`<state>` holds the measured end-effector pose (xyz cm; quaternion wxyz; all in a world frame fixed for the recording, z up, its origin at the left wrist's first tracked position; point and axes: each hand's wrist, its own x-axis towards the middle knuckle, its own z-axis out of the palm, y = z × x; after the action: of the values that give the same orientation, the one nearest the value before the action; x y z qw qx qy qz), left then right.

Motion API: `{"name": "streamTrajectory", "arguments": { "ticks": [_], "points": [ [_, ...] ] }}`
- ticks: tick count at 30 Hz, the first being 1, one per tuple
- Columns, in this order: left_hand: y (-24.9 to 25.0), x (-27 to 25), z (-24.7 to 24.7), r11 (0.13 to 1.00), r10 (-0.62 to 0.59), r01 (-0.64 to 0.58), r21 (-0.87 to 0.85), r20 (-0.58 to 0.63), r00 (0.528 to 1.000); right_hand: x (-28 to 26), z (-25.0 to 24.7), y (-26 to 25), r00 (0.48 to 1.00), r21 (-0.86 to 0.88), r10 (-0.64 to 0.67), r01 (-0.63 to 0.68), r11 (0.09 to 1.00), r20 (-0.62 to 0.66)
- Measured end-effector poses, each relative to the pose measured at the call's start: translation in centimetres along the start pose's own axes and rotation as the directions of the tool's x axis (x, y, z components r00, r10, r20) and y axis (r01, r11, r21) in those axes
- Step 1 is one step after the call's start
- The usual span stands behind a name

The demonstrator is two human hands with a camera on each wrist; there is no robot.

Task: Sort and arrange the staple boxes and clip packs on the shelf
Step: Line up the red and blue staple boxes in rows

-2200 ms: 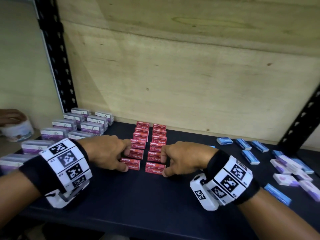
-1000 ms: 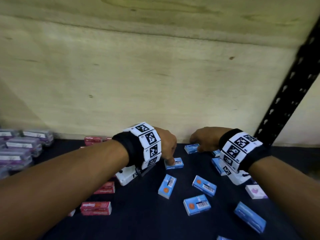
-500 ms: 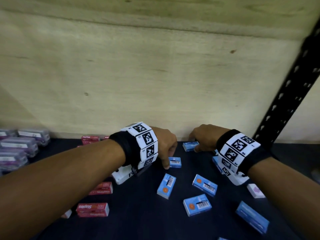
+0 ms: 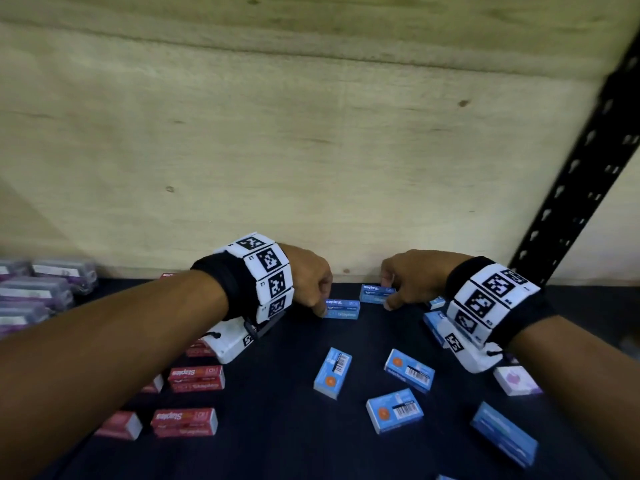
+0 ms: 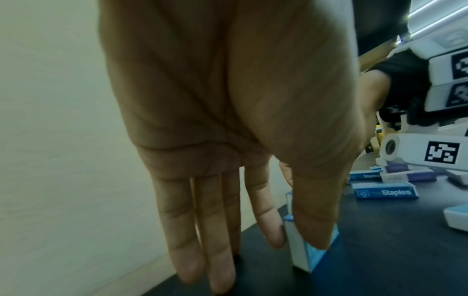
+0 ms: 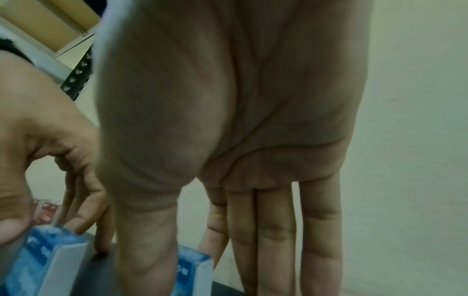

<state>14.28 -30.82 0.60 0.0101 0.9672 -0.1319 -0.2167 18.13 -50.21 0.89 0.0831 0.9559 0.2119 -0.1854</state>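
Near the back wall, my left hand pinches a blue staple box between thumb and index finger; the left wrist view shows the thumb on top of that box. Just to its right, my right hand pinches a second blue staple box, seen in the right wrist view between thumb and fingers. Both boxes touch the dark shelf and lie close together. Several more blue boxes lie scattered in front. Red staple boxes sit at lower left.
Purple clip packs are stacked at the far left. A white and purple pack lies under my right wrist. The plywood back wall is right behind my fingers, and a black perforated upright stands at the right.
Both hands left the red rows and moved right to the blue boxes. In the last half second the left box was turned from barcode up to its label showing.
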Motion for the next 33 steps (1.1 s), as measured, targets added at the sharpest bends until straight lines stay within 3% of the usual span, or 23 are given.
{"name": "streamTrajectory", "arguments": {
  "ticks": [7, 12, 23, 29, 33],
  "points": [
    [0.2, 0.3, 0.4, 0.995, 0.051, -0.046, 0.087, -0.06, 0.997, -0.4, -0.4, 0.2, 1.0, 0.054, -0.004, 0.004, 0.999, 0.009],
    [-0.1, 0.7, 0.3, 0.983, -0.005, 0.028, 0.179, -0.132, 0.991, 0.1, -0.3, 0.3, 1.0, 0.048, 0.006, -0.005, 0.999, -0.022],
    [-0.8, 1.6, -0.6, 0.995, -0.058, 0.064, 0.072, -0.076, 0.995, 0.6, -0.4, -0.3, 0.999, 0.08, 0.019, -0.015, 0.997, -0.047],
    [-0.9, 1.6, 0.2, 0.992, -0.061, 0.081, 0.097, -0.198, 0.978, 0.8, -0.2, -0.1, 0.998, 0.125, 0.039, -0.032, 0.992, -0.054],
    [-1.3, 1.9, 0.4, 0.99, -0.068, 0.092, 0.103, -0.216, 0.974, 0.9, -0.2, 0.0, 0.998, 0.146, 0.04, -0.032, 0.989, -0.052]
  ]
}}
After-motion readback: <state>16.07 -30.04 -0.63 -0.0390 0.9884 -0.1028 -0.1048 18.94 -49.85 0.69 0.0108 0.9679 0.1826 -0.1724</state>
